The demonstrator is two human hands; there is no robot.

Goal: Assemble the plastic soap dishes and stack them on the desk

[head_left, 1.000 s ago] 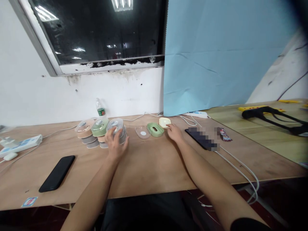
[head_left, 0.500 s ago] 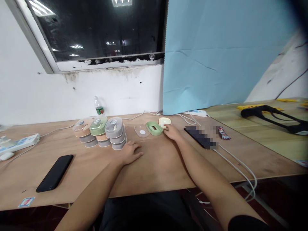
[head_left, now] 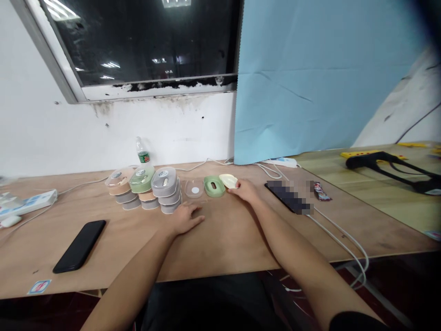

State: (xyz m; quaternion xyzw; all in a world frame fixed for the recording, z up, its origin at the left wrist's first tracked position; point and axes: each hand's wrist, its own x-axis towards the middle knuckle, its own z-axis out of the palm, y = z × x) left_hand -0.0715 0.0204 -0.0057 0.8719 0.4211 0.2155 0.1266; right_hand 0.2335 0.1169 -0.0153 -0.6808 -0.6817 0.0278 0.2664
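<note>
My right hand [head_left: 245, 190] grips the right edge of a small cream dish [head_left: 228, 180], which is tilted. Just left of it lies a green oval tray [head_left: 214, 186] with a slot in its middle. Beside the tray is a clear lid [head_left: 194, 188] bearing a round white sticker. My left hand [head_left: 188, 218] rests on the tabletop with its fingers apart, holding nothing. Close to its fingers stands a stack of grey lidded boxes [head_left: 168, 201]. Next to that are a stack topped by a green box [head_left: 142, 179] and one topped by a peach box [head_left: 119, 181].
A black phone [head_left: 80, 246] lies at the left, another dark device [head_left: 287, 196] at the right. A wrapped snack [head_left: 321, 191] is beyond it. White cables [head_left: 344, 234] run over the right side. Power strips [head_left: 29, 203] and a plastic bottle [head_left: 142, 151] are near the wall.
My right hand has tilted the cream dish and shifted it left. The green tray and clear lid have slid left too. My left hand has stayed in place.
</note>
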